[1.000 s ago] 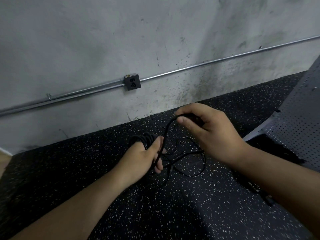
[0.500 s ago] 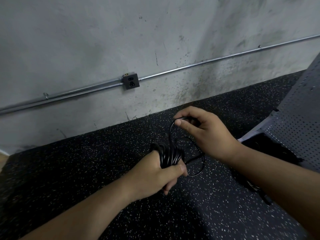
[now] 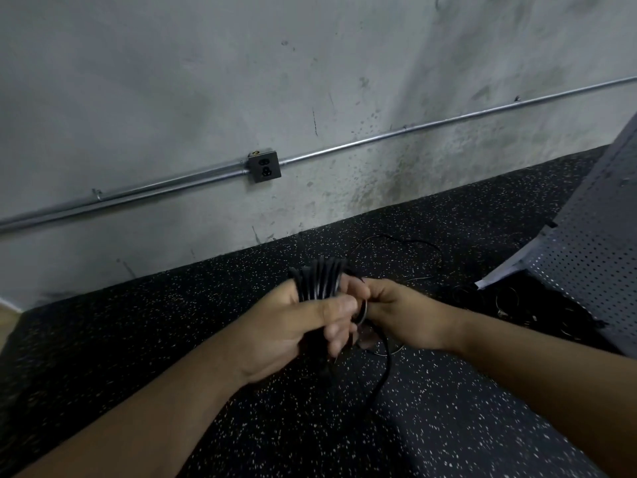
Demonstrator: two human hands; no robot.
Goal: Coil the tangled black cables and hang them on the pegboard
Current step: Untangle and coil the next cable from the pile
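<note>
My left hand (image 3: pixel 293 326) grips a bundle of black cable loops (image 3: pixel 319 282) that fans out above my fist. My right hand (image 3: pixel 401 313) is pressed against the left one and pinches a strand of the same cable beside the bundle. A loose tail of the cable (image 3: pixel 382 377) drops from my hands to the floor, and a thin strand (image 3: pixel 396 239) curls on the floor behind them. The grey pegboard (image 3: pixel 593 257) leans at the right edge, only partly in view.
More black cables (image 3: pixel 506 303) lie in a dark heap at the foot of the pegboard. The floor is black speckled rubber (image 3: pixel 172 339). A concrete wall with a metal conduit (image 3: pixel 413 132) and a socket box (image 3: pixel 264 166) stands close behind.
My right hand has come down from above the bundle to meet my left hand. The bundle in my left hand has grown thicker and the loose loop on the floor has shrunk.
</note>
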